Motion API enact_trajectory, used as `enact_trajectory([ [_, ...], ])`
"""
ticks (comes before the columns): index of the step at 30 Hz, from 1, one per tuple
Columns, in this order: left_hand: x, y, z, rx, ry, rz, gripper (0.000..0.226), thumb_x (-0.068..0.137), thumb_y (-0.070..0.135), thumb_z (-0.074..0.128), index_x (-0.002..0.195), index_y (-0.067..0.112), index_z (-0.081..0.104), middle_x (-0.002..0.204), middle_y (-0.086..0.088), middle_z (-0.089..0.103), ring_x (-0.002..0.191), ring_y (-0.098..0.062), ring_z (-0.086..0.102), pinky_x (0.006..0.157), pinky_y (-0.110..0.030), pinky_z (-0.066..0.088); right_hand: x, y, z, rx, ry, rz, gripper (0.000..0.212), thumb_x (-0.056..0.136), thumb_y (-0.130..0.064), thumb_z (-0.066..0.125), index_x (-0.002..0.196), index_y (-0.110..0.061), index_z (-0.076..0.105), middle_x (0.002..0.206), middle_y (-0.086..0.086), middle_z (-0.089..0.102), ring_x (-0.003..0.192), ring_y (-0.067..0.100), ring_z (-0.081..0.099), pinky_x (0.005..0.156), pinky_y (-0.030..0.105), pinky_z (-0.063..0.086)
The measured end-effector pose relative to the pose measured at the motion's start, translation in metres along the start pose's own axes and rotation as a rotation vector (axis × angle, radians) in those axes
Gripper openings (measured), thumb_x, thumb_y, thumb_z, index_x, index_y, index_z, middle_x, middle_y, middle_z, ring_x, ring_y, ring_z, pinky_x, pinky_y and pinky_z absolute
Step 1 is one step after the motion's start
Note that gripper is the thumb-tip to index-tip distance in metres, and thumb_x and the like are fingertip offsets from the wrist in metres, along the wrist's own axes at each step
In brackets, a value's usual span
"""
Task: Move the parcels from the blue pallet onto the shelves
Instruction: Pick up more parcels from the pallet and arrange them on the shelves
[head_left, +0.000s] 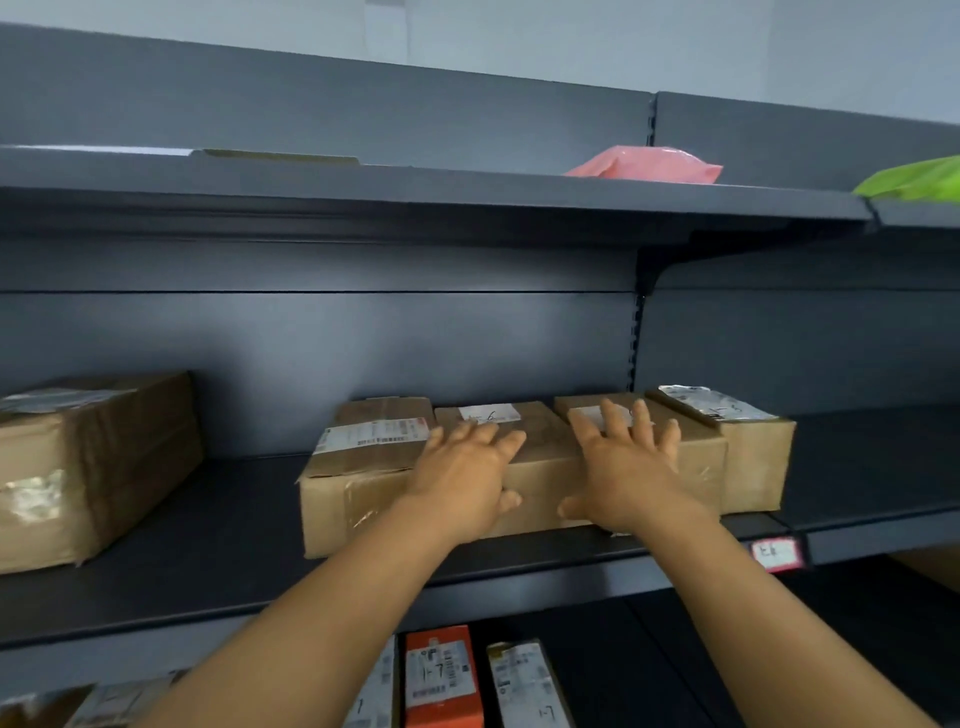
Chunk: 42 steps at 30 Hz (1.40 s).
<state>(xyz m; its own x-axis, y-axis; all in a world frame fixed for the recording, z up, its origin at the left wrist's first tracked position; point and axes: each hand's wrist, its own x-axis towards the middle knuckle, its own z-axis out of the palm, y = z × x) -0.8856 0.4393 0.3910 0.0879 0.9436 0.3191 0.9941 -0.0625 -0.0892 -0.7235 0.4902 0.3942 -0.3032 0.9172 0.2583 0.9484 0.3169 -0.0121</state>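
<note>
Hands apparently on front-to-back parcel.

Matt grey metal shelf carries brown cardboard parcels with glossy tape and white paper labels.

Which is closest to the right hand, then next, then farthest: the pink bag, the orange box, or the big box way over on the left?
From the right hand:
1. Orange box, lower shelf, down and left.
2. Pink bag, top shelf, above the hand.
3. Big box, same shelf, far left.
The first two are fairly close to call.
</note>
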Motion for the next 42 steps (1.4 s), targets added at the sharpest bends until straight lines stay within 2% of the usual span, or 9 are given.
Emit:
enact_trajectory([
  [3,0.007,0.003,0.006,0.014,-0.019,0.007,0.063,0.095,0.038,0.053,0.15,0.03,0.024,0.154,-0.001,0.031,0.141,-0.023,0.028,0.115,-0.047,0.017,-0.002,0.01,0.004,-0.04,0.023,-0.035,0.094,0.081,-0.045,0.066,0.153,-0.028,0.007,0.159,0.01,0.007,0.146,0.038,0.0,0.117,0.055,0.001],
  [5,0.006,0.001,0.008,0.011,-0.016,0.0,0.061,0.095,0.034,0.054,0.149,0.03,0.027,0.151,0.001,0.036,0.137,-0.022,0.035,0.114,-0.046,0.02,-0.004,0.009,0.004,-0.055,0.048,-0.072,0.088,0.084,-0.032,0.064,0.153,-0.026,0.01,0.158,0.011,0.011,0.145,0.039,0.004,0.119,0.05,0.004],
  [10,-0.001,-0.02,0.008,-0.002,-0.012,-0.054,0.06,0.095,0.028,0.055,0.148,0.03,0.028,0.15,0.001,0.037,0.137,-0.023,0.036,0.115,-0.047,0.021,0.003,-0.009,0.001,-0.048,0.049,-0.148,0.086,0.083,-0.012,0.065,0.153,-0.024,0.016,0.158,0.01,0.016,0.146,0.034,0.01,0.118,0.045,0.01],
  [20,-0.036,-0.102,0.006,-0.017,-0.033,-0.169,0.057,0.096,0.022,0.052,0.147,0.031,0.03,0.151,0.001,0.036,0.133,-0.023,0.041,0.114,-0.046,0.023,0.023,-0.081,0.012,-0.006,0.1,-0.291,0.086,0.081,-0.015,0.067,0.152,-0.022,0.019,0.158,0.006,0.023,0.145,0.025,0.019,0.117,0.033,0.015],
  [24,-0.048,-0.125,0.0,-0.017,-0.055,-0.188,0.058,0.096,0.018,0.051,0.148,0.031,0.029,0.151,0.0,0.036,0.134,-0.022,0.039,0.116,-0.046,0.021,0.02,-0.105,0.013,-0.008,0.091,-0.317,0.094,0.078,-0.019,0.072,0.153,-0.022,0.015,0.158,0.005,0.02,0.146,0.025,0.018,0.117,0.033,0.014],
  [31,-0.064,-0.146,-0.003,-0.002,-0.059,-0.193,0.057,0.096,0.019,0.049,0.148,0.031,0.028,0.153,0.0,0.031,0.137,-0.021,0.035,0.116,-0.046,0.019,0.017,-0.128,0.013,0.031,0.09,-0.334,0.09,0.083,-0.015,0.063,0.155,-0.022,0.01,0.16,0.005,0.018,0.146,0.023,0.016,0.118,0.032,0.012],
  [35,-0.069,-0.152,-0.002,0.01,-0.049,-0.189,0.056,0.096,0.018,0.048,0.147,0.031,0.029,0.151,0.002,0.033,0.135,-0.021,0.037,0.116,-0.047,0.018,0.014,-0.134,0.012,0.046,0.074,-0.341,0.093,0.081,-0.016,0.067,0.154,-0.016,0.01,0.159,0.006,0.018,0.146,0.023,0.017,0.118,0.032,0.012],
  [39,-0.068,-0.15,-0.002,0.04,-0.038,-0.2,0.06,0.095,0.011,0.049,0.147,0.031,0.029,0.152,0.0,0.035,0.136,-0.02,0.038,0.117,-0.046,0.016,0.01,-0.132,0.007,0.12,0.094,-0.341,0.077,0.081,-0.014,0.067,0.148,-0.012,0.028,0.154,0.008,0.03,0.142,0.023,0.026,0.117,0.032,0.016],
  [42,-0.067,-0.145,-0.003,0.078,-0.019,-0.222,0.067,0.09,0.001,0.051,0.147,0.03,0.03,0.149,-0.002,0.039,0.133,-0.021,0.042,0.117,-0.044,0.017,0.005,-0.123,0.011,0.138,0.141,-0.313,0.069,0.087,-0.013,0.059,0.148,-0.023,0.028,0.155,0.003,0.027,0.145,0.023,0.019,0.119,0.041,0.006],
])
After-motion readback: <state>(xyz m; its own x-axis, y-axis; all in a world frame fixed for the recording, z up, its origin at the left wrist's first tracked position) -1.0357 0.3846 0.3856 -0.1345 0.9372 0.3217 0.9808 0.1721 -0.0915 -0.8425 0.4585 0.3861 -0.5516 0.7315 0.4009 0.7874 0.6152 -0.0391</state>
